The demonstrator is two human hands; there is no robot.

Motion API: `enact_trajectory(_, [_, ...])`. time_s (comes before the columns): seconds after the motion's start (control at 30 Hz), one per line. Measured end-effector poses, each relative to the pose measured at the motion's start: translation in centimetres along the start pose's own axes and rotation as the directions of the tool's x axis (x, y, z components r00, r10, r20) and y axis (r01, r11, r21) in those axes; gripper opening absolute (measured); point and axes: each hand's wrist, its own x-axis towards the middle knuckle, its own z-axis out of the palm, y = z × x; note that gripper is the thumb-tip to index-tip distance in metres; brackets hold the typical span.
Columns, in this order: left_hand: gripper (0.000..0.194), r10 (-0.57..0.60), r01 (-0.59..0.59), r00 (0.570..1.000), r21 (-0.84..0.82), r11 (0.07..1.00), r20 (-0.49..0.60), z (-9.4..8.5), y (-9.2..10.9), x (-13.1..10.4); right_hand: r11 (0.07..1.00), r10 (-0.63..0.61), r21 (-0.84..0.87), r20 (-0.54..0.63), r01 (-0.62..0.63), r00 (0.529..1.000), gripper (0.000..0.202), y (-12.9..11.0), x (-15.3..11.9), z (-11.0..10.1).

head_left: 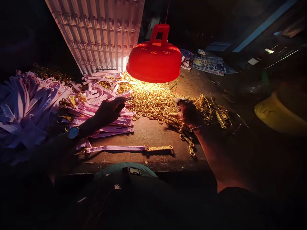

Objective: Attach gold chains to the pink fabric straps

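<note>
My left hand (107,111), with a watch at the wrist, is over the pile of pink straps (103,92). A small ring (131,98) shows at its pinched fingertips. My right hand (188,113) is closed at the right edge of the heap of gold rings (151,99), among gold chains; what its fingers hold I cannot make out. Gold chain pieces (188,142) hang down or lie just below that hand. Nearer the table's front edge lies a single pink strap (117,148) with a short gold chain (159,148) at its right end and gold metal at its left end.
A red lamp (154,62) hangs low over the rings. Many purple straps (31,105) are heaped at far left. More gold chains (213,110) lie right of my right hand. A yellow container (279,111) stands at right, and printed boxes (208,64) lie at the back.
</note>
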Motion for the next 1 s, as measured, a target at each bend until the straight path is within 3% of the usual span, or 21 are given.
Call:
enact_trajectory(0.07, [0.022, -0.143, 0.156, 0.987, -0.196, 0.968, 0.079, 0.8, 1.2, -1.2, 0.999, -0.023, -0.026, -0.034, 0.022, 0.999, 0.044, -1.1, 0.1, -1.7])
enact_trajectory(0.17, [0.041, -0.333, 0.432, 0.901, -0.532, 0.728, 0.277, 3.7, 1.7, -3.0, 0.998, -0.001, 0.070, -0.145, 0.011, 0.989, 0.042, -4.1, -0.6, -3.5])
enact_trajectory(0.27, [0.062, -0.385, 0.504, 0.860, -0.676, 0.537, 0.335, 6.9, 1.5, -4.4, 0.957, 0.045, 0.288, -0.248, 0.029, 0.968, 0.038, -8.2, -1.9, -3.8])
enact_trajectory(0.33, [0.068, -0.384, 0.479, 0.872, -0.689, 0.545, 0.303, 8.5, 1.4, -4.9, 0.864, 0.122, 0.504, -0.227, 0.009, 0.966, 0.037, -11.0, -2.9, -3.0])
enact_trajectory(0.43, [0.068, -0.345, 0.405, 0.911, -0.644, 0.649, 0.225, 9.8, 1.6, -4.8, 0.553, 0.247, 0.825, -0.034, -0.113, 0.968, 0.042, -14.4, -3.8, -0.7])
enact_trajectory(0.53, [0.050, -0.252, 0.381, 0.923, -0.594, 0.709, 0.291, 10.2, 1.6, -4.3, 0.243, 0.266, 0.944, 0.155, -0.222, 0.951, 0.050, -16.3, -4.2, 1.8])
enact_trajectory(0.6, [0.035, -0.199, 0.390, 0.910, -0.589, 0.708, 0.363, 10.4, 1.2, -4.1, 0.144, 0.255, 0.952, 0.230, -0.272, 0.939, 0.052, -16.8, -4.2, 3.0])
enact_trajectory(0.77, [0.040, -0.232, 0.521, 0.841, -0.618, 0.589, 0.488, 11.0, 0.0, -4.3, 0.067, 0.241, 0.940, 0.310, -0.335, 0.920, 0.058, -16.9, -4.4, 4.7])
enact_trajectory(0.9, [0.044, -0.333, 0.467, 0.884, -0.650, 0.600, 0.328, 11.6, -0.7, -4.1, 0.056, 0.084, 0.893, 0.441, -0.446, 0.893, 0.062, -17.2, -5.7, 4.7])
enact_trajectory(1.0, [0.040, -0.327, 0.399, 0.916, -0.621, 0.675, 0.232, 11.4, -1.2, -3.9, 0.187, -0.048, 0.885, 0.442, -0.426, 0.896, 0.053, -17.7, -7.1, 4.2])
